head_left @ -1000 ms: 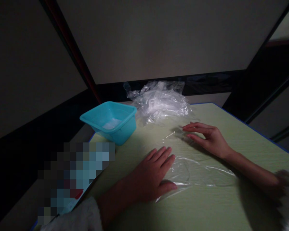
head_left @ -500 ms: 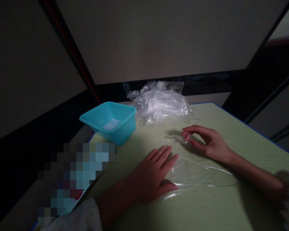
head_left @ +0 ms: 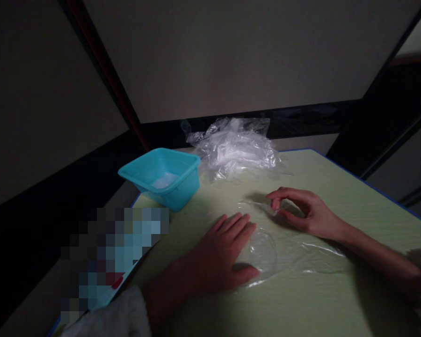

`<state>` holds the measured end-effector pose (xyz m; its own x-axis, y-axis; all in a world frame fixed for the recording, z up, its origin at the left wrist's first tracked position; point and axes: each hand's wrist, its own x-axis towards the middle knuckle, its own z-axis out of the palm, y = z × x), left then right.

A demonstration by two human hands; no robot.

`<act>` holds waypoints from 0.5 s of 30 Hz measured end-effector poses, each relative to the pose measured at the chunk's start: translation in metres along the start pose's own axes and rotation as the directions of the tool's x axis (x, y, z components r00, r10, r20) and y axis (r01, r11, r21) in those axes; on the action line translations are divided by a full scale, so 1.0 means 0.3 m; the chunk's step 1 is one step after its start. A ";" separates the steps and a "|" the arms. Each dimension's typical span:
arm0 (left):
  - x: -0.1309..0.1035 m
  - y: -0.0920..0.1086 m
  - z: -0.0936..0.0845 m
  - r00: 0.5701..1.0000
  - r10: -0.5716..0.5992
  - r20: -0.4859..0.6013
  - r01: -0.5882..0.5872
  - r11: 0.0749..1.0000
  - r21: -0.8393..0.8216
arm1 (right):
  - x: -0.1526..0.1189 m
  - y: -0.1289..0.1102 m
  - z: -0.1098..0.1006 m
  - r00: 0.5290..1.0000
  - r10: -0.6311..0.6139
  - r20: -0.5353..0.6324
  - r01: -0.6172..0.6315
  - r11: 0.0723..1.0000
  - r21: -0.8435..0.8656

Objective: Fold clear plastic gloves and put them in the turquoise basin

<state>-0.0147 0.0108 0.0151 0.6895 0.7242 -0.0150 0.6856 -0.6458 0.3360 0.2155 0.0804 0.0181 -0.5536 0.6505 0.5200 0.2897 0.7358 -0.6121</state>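
Note:
A clear plastic bag [head_left: 266, 255] lies spread on the pale green table [head_left: 301, 304]. My left hand [head_left: 224, 255] rests flat on the bag's left part, palm down, with its fingers stretched out. My right hand [head_left: 301, 210] pinches the far edge of the bag between thumb and fingers and holds it slightly lifted. A round outline shows through or on the film beside my left thumb; what makes it I cannot tell.
At the back left corner stands a turquoise plastic basin [head_left: 182, 187] with something whitish at its bottom. A crumpled heap of clear plastic bags [head_left: 238, 150] lies at the back edge, near the wall. A blurred-out pixelated item [head_left: 126, 252] is at the left edge.
The right hand has shifted slightly down and its fingertips have closed more on the film's edge. My left hand stays almost in place, pressing the bag.

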 end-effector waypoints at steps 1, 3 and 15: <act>0.000 0.000 -0.001 1.000 -0.002 0.010 0.002 1.000 0.002 | -0.001 -0.002 -0.002 1.000 0.010 0.022 -0.010 1.000 -0.001; 0.002 0.001 -0.004 1.000 -0.001 0.027 0.001 1.000 0.007 | -0.003 -0.006 -0.005 0.997 0.030 0.069 -0.030 1.000 0.003; -0.001 0.001 -0.002 0.999 0.009 0.036 -0.010 0.999 0.040 | -0.006 0.007 -0.027 0.986 0.053 0.159 -0.044 0.997 -0.063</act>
<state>-0.0148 0.0107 0.0159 0.7035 0.7092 -0.0459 0.6872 -0.6624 0.2983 0.2234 0.0823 0.0206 -0.6547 0.6505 0.3849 0.3621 0.7169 -0.5958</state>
